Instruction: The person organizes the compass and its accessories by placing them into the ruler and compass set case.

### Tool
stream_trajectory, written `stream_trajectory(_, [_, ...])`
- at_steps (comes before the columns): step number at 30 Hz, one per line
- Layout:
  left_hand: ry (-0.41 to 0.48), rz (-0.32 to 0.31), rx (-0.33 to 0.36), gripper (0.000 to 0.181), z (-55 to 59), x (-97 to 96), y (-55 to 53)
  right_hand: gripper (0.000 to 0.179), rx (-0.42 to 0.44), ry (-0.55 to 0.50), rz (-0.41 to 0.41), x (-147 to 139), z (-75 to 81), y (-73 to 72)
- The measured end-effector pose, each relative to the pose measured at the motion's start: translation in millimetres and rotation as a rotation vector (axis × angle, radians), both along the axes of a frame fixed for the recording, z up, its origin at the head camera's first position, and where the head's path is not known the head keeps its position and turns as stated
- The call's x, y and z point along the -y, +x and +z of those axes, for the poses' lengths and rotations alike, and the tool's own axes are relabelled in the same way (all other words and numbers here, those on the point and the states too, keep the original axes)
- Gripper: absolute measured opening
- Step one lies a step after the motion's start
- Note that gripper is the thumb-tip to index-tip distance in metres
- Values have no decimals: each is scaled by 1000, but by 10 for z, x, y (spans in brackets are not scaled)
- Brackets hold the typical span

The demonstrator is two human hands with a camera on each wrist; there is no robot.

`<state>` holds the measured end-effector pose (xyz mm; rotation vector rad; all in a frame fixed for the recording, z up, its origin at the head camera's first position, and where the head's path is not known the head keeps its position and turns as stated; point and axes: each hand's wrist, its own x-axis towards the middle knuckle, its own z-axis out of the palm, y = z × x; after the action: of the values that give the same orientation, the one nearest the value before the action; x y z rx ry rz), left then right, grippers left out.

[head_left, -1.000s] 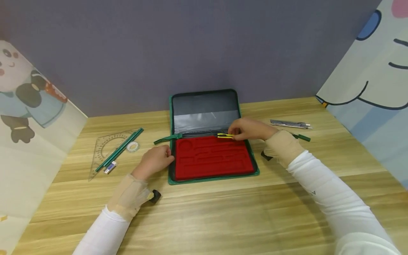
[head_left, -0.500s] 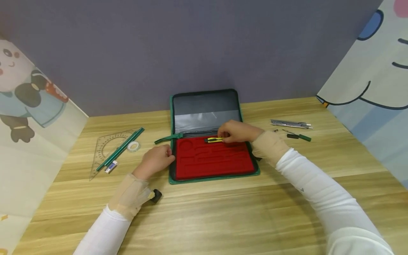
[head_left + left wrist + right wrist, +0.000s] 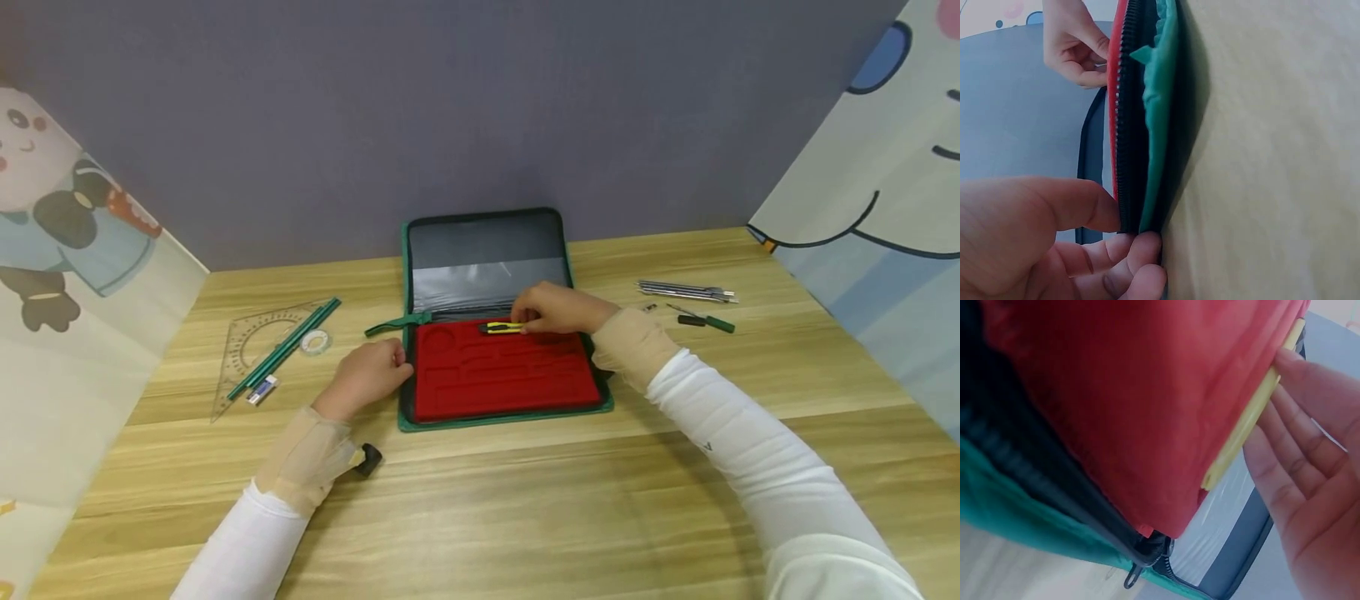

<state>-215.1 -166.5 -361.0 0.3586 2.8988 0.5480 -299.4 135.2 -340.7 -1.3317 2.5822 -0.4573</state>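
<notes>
A green zip case point(image 3: 506, 423) lies unfolded on the table, its lid leaning back and a red moulded insert point(image 3: 487, 392) with shaped hollows in its base. My right hand point(image 3: 555, 308) pinches a small yellow-and-black utility knife point(image 3: 495, 328) at the insert's upper edge. In the right wrist view the knife's yellow body point(image 3: 1244, 428) lies along the red rim, under my thumb and fingertips. At the case's left side, my left hand point(image 3: 367, 375) grips the zipped edge; the left wrist view shows the thumb at the zipper point(image 3: 1124, 156) and the other fingers by the green cover.
To the left lie a clear set square point(image 3: 228, 367), green pencils point(image 3: 281, 350), a tape roll point(image 3: 315, 342) and an eraser point(image 3: 262, 390). On the right are several metal drawing instruments point(image 3: 686, 291), a green-handled tool point(image 3: 720, 323) and a small black piece point(image 3: 691, 320). A grey wall point(image 3: 480, 125) stands behind.
My right hand has moved left along the insert's upper edge, carrying the utility knife, and has barely shifted in the last half second. The left hand stays at the case's edge.
</notes>
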Motion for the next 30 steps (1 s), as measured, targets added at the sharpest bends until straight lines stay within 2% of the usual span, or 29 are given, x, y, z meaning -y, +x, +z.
stream_trajectory(8, [0,3,0,14,-11,1,-3,11,-17,-24,1,-8,-25,2])
stream_trajectory(19, [-7,10,-2,13,10,-9,-12,11,-23,-5,-50,-21,-28,21])
stream_trajectory(30, [-9,13,1,12,15,-9,-2,15,-55,3,-53,-15,-41,38])
